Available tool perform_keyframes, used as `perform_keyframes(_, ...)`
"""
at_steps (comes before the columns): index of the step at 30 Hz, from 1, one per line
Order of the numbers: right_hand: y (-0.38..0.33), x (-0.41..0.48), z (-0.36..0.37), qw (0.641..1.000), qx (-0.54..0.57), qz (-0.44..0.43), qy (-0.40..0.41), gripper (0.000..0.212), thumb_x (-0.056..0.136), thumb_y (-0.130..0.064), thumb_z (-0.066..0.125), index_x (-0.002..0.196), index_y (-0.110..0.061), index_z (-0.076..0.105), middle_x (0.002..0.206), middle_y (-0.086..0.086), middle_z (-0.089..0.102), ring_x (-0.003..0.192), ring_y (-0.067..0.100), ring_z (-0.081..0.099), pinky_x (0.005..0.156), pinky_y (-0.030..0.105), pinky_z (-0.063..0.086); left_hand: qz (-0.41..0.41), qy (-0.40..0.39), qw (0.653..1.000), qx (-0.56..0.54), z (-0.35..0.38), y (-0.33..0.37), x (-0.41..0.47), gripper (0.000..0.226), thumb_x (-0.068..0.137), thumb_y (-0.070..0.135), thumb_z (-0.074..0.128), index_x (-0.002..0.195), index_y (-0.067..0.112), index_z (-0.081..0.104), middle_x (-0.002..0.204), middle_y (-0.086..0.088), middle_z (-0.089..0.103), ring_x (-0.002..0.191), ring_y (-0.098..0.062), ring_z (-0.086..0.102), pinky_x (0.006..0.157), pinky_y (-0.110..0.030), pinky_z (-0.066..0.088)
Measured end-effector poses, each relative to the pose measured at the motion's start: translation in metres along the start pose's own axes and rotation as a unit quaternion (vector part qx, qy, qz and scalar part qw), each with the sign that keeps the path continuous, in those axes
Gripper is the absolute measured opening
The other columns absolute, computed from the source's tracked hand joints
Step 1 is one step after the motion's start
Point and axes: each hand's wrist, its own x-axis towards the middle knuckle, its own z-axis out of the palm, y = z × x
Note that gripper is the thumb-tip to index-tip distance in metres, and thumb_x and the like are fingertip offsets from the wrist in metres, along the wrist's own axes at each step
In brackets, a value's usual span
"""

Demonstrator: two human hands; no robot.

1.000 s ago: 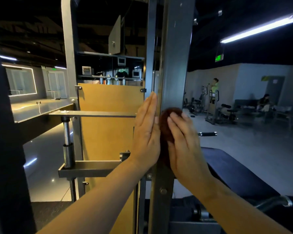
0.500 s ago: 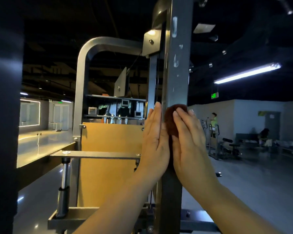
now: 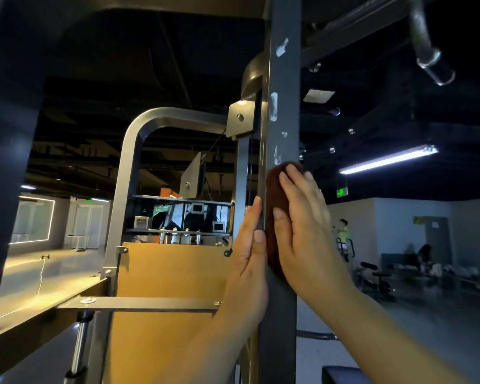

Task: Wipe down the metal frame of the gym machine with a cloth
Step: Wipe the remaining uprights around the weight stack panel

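A dark grey upright post of the gym machine's metal frame runs top to bottom through the middle of the view, with white chips in its paint. A dark brown cloth lies against the post's front face. My right hand presses flat on the cloth with straight fingers. My left hand lies flat with straight fingers along the post's left edge, beside the cloth. Most of the cloth is hidden under my right hand.
A curved silver tube and a tan panel of the machine stand left of the post. A dark pillar fills the far left. Overhead bars with pegs cross the top right. Other gym machines and people are at the far right.
Both hands and the cloth have slid upward along the post, and my view has tilted up with them. The chipped paint higher on the post has come into sight.
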Motion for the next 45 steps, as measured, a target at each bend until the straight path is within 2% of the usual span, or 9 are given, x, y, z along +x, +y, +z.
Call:
perform_keyframes(8, 0.002, -0.019, 0.01, 0.999, 0.012, -0.014, 0.044, 0.05, 0.107, -0.031, 0.035, 0.156, -0.022, 0.032, 0.164, -0.006, 0.03, 0.156, 0.008, 0.014, 0.125, 0.018, 0.005, 0.006, -0.002, 1.0, 0.005, -0.001, 0.017, 0.034, 0.048, 0.104, 0.044, 0.04, 0.151, 0.041, 0.045, 0.158, 0.015, 0.046, 0.147, -0.002, 0.039, 0.126, -0.043, 0.03)
perform_keyframes(14, -0.001, 0.03, 0.0, 0.999, 0.028, 0.008, 0.039, 0.056, 0.106, -0.036, 0.031, 0.159, -0.019, 0.03, 0.167, -0.006, 0.023, 0.156, 0.007, 0.011, 0.124, 0.017, 0.006, 0.01, -0.022, 1.0, -0.02, 0.002, 0.023, 0.055, 0.055, 0.103, 0.046, 0.04, 0.158, 0.037, 0.038, 0.16, 0.015, 0.043, 0.147, -0.001, 0.039, 0.125, -0.04, 0.032)
perform_keyframes(21, -0.003, -0.008, 0.013, 0.999, 0.01, 0.021, 0.043, 0.056, 0.103, -0.039, 0.03, 0.158, -0.031, 0.026, 0.166, -0.008, 0.025, 0.154, 0.007, 0.016, 0.121, 0.011, 0.004, 0.006, -0.02, 1.0, 0.021, -0.003, 0.013, 0.046, 0.047, 0.102, 0.058, 0.037, 0.149, 0.056, 0.041, 0.153, 0.026, 0.046, 0.142, 0.008, 0.04, 0.121, -0.03, 0.034)
perform_keyframes(28, -0.007, 0.059, -0.003, 0.998, 0.037, 0.021, 0.049, 0.056, 0.105, -0.032, 0.035, 0.16, -0.024, 0.026, 0.166, -0.013, 0.017, 0.151, -0.003, 0.011, 0.126, 0.023, 0.011, 0.066, -0.008, 0.998, 0.003, 0.002, 0.034, 0.078, 0.041, 0.111, 0.024, 0.039, 0.14, 0.051, 0.047, 0.138, 0.038, 0.052, 0.134, 0.015, 0.044, 0.106, -0.01, 0.041)
perform_keyframes(30, -0.008, 0.052, 0.006, 0.995, 0.051, 0.038, 0.082, 0.05, 0.108, -0.027, 0.04, 0.157, -0.021, 0.03, 0.162, -0.01, 0.025, 0.149, -0.007, 0.014, 0.127, 0.023, 0.012, 0.063, -0.027, 0.998, -0.017, 0.003, 0.034, 0.091, 0.042, 0.113, 0.027, 0.038, 0.144, 0.053, 0.043, 0.148, 0.034, 0.045, 0.137, 0.017, 0.039, 0.117, -0.017, 0.036)
perform_keyframes(33, -0.006, 0.035, 0.012, 0.994, -0.024, 0.011, 0.104, 0.054, 0.103, -0.037, 0.033, 0.156, -0.027, 0.033, 0.162, -0.006, 0.033, 0.153, 0.01, 0.023, 0.125, 0.035, 0.022, 0.067, -0.042, 0.996, -0.035, 0.005, 0.024, 0.099, 0.045, 0.106, 0.044, 0.039, 0.148, 0.059, 0.041, 0.161, 0.024, 0.037, 0.149, 0.004, 0.033, 0.127, -0.04, 0.028)
perform_keyframes(37, -0.005, 0.058, -0.001, 0.988, -0.122, -0.038, 0.087, 0.053, 0.105, -0.037, 0.028, 0.156, -0.025, 0.033, 0.163, -0.006, 0.033, 0.156, 0.004, 0.01, 0.126, 0.049, 0.02, 0.112, -0.024, 0.993, -0.035, 0.006, 0.015, 0.102, 0.048, 0.105, 0.039, 0.036, 0.151, 0.05, 0.042, 0.161, 0.019, 0.039, 0.152, -0.001, 0.03, 0.128, -0.045, 0.024)
perform_keyframes(43, -0.009, 0.054, 0.003, 0.993, -0.063, -0.029, 0.092, 0.049, 0.103, -0.04, 0.03, 0.152, -0.042, 0.024, 0.154, -0.047, 0.013, 0.152, -0.007, 0.012, 0.124, 0.025, 0.014, 0.151, -0.02, 0.987, -0.046, 0.004, 0.026, 0.12, 0.04, 0.104, 0.033, 0.041, 0.142, 0.04, 0.05, 0.14, 0.028, 0.048, 0.139, 0.001, 0.044, 0.119, -0.029, 0.039)
perform_keyframes(45, -0.009, 0.041, 0.005, 0.994, -0.061, -0.026, 0.09, 0.05, 0.102, -0.039, 0.033, 0.152, -0.04, 0.03, 0.155, -0.047, 0.014, 0.152, -0.005, 0.016, 0.123, 0.014, 0.013, 0.144, -0.019, 0.988, -0.056, 0.006, 0.027, 0.12, 0.038, 0.109, 0.027, 0.041, 0.143, 0.041, 0.049, 0.14, 0.029, 0.047, 0.138, 0.005, 0.044, 0.117, -0.024, 0.038)
